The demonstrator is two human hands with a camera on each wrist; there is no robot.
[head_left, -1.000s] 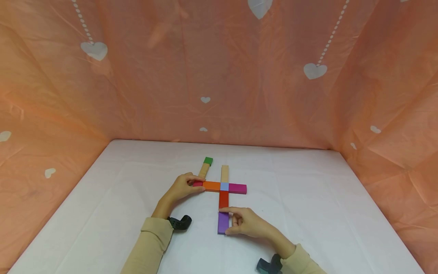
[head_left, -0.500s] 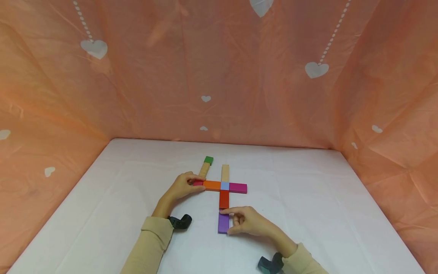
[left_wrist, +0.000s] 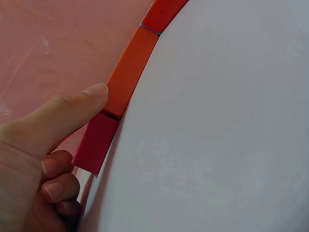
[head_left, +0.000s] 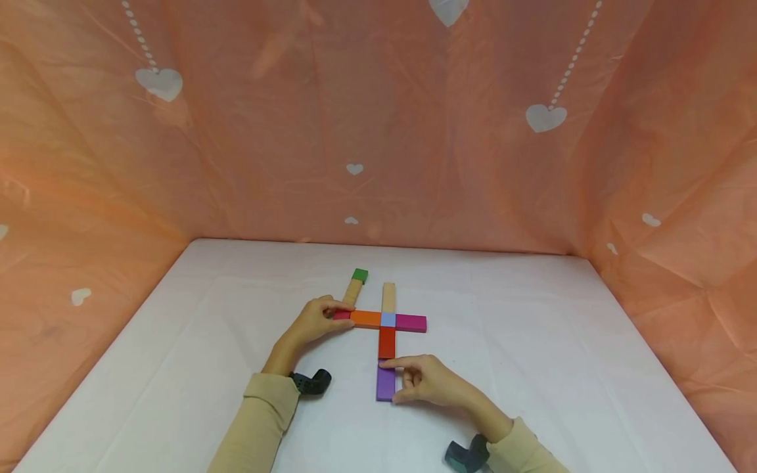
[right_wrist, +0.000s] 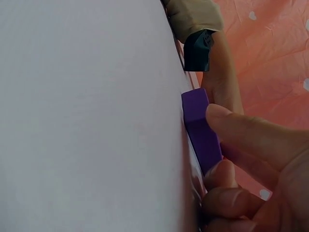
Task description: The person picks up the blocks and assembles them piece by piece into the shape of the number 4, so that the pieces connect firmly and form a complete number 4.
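Observation:
In the head view, a flat purple block (head_left: 386, 384) lies end to end with a red block (head_left: 387, 343). My right hand (head_left: 434, 382) pinches the purple block, index finger at its far end and thumb at its near right corner. To the left, my left hand (head_left: 313, 322) grips the orange block (head_left: 365, 319) near its joint with a crimson block (head_left: 342, 316). In the left wrist view the thumb presses the end of the orange block (left_wrist: 131, 72); the index fingertip is hidden. A light blue square (head_left: 388, 319) joins orange, red and magenta (head_left: 411, 323) blocks.
A plain wooden block (head_left: 388, 297) extends back from the light blue square. Another wooden piece (head_left: 353, 292) slants back from the crimson block, with a green block (head_left: 360, 275) at its end. White cloth (head_left: 532, 368) covers the table; orange curtains (head_left: 378, 131) enclose it.
My right thumb has shifted slightly right along the purple block's near end, and the index fingertip has moved a little. The left hand and the blocks look unmoved.

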